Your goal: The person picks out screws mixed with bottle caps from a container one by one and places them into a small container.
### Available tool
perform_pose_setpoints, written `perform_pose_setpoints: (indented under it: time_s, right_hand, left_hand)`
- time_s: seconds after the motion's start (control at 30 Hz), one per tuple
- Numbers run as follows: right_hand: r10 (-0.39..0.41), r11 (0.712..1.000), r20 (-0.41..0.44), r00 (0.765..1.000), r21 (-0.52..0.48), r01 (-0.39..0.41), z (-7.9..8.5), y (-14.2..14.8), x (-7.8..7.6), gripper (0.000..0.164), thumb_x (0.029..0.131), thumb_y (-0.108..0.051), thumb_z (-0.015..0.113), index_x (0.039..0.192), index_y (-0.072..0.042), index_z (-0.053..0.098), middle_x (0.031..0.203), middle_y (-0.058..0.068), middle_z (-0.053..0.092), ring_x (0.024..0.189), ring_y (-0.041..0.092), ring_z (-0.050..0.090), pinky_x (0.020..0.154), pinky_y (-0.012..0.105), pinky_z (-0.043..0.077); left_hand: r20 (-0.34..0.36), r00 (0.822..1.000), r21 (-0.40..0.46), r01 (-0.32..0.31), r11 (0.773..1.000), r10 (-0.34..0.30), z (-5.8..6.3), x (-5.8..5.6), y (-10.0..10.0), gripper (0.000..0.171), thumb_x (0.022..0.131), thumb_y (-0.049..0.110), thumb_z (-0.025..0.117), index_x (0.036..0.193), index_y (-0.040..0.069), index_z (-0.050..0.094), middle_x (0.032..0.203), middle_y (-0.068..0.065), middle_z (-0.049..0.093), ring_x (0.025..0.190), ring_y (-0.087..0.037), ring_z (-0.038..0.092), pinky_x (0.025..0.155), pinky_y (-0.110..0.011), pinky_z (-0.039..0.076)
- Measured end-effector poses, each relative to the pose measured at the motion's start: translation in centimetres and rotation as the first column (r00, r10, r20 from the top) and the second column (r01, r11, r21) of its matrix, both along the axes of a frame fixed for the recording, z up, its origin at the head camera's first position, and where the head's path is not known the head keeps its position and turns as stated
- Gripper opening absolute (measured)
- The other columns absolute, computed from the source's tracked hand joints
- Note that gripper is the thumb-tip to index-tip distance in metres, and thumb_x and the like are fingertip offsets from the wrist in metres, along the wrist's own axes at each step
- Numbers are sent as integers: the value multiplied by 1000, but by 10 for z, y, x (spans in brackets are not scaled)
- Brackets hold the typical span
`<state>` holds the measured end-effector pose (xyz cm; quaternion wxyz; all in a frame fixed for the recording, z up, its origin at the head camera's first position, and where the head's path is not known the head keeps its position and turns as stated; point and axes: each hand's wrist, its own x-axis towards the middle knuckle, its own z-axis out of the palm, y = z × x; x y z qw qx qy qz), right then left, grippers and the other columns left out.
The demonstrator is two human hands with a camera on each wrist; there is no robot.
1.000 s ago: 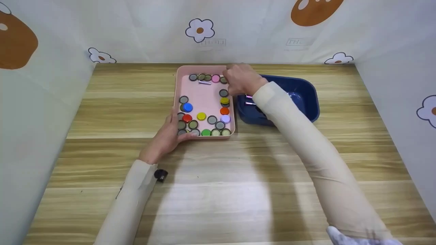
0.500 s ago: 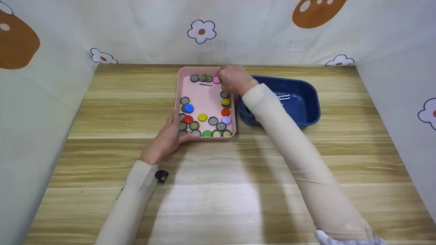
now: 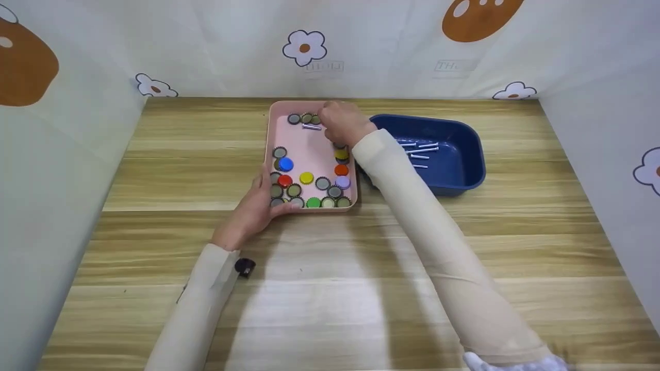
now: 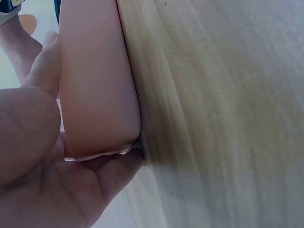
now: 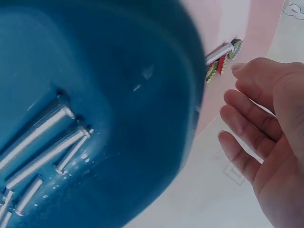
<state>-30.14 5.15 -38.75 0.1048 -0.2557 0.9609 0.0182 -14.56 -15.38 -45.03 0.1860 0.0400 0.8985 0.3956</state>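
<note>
My left hand [image 3: 250,211] grips the near-left corner of a pink tray [image 3: 313,209], its thumb over the near rim. In the left wrist view, fingers [image 4: 121,173] of that hand wrap the corner at table level. Bottle caps, among them a yellow cap [image 3: 307,178] and a blue cap [image 3: 285,164], lie along the tray's sides. A silver bolt [image 3: 311,127] lies near the far end. Over the tray's far right part hovers my right hand [image 3: 346,123], hiding some caps. Its fingers are loosely bent with nothing visible between them in the right wrist view.
A dark blue bin [image 3: 466,178] stands right of the tray, with several silver bolts [image 3: 423,150] inside. My right forearm crosses its near-left side. A patterned cloth wall [image 3: 381,46] rises behind the wooden table [image 3: 319,293].
My right hand has moved left, from the tray's right rim to farther over its far end. More of the blue bin and its bolts now show. My left hand keeps its hold.
</note>
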Motion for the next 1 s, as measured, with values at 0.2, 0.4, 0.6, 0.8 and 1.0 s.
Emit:
perform_pose_setpoints:
  time_s: [0.2,0.4,0.6,0.8,1.0]
  right_hand:
    - [-1,1000,6,1000,-31,1,-1,-5,-1,31,99,-12,60,128,-5,65,125,14,66,104,28,63,101,36,55]
    - [9,1000,-25,1000,-29,-10,-4,-8,-2,34,99,-14,60,133,-6,63,131,13,66,103,27,64,103,36,55]
    - [10,999,-20,1000,-33,-11,-4,-12,-2,34,100,-15,60,132,-6,63,129,13,66,104,27,63,102,35,55]
    - [-112,972,158,981,-189,141,-1,-16,-6,35,100,-19,61,133,-8,62,129,10,65,108,25,59,103,34,54]
    - [-194,940,230,954,-236,247,-4,-21,-10,34,100,-23,62,131,-10,63,128,7,65,111,24,55,104,33,50]
  left_hand:
    - [12,1000,-41,8,999,-7,0,-1,2,123,89,45,72,156,19,-28,169,-16,-5,157,-33,12,128,-51,14]
    - [10,1000,-44,7,999,-7,2,-1,2,122,89,44,72,156,20,-27,170,-16,-5,157,-33,12,127,-51,14]
    - [15,1000,-15,2,1000,-2,2,1,1,121,90,43,72,156,19,-27,170,-15,-4,157,-32,13,128,-50,14]
    - [25,1000,-1,-5,1000,5,2,1,-1,120,91,43,71,156,21,-27,170,-13,-6,157,-31,13,128,-50,14]
    - [-4,1000,-23,13,1000,-13,1,1,-1,121,90,43,72,157,15,-25,169,-18,-2,156,-33,17,128,-50,15]
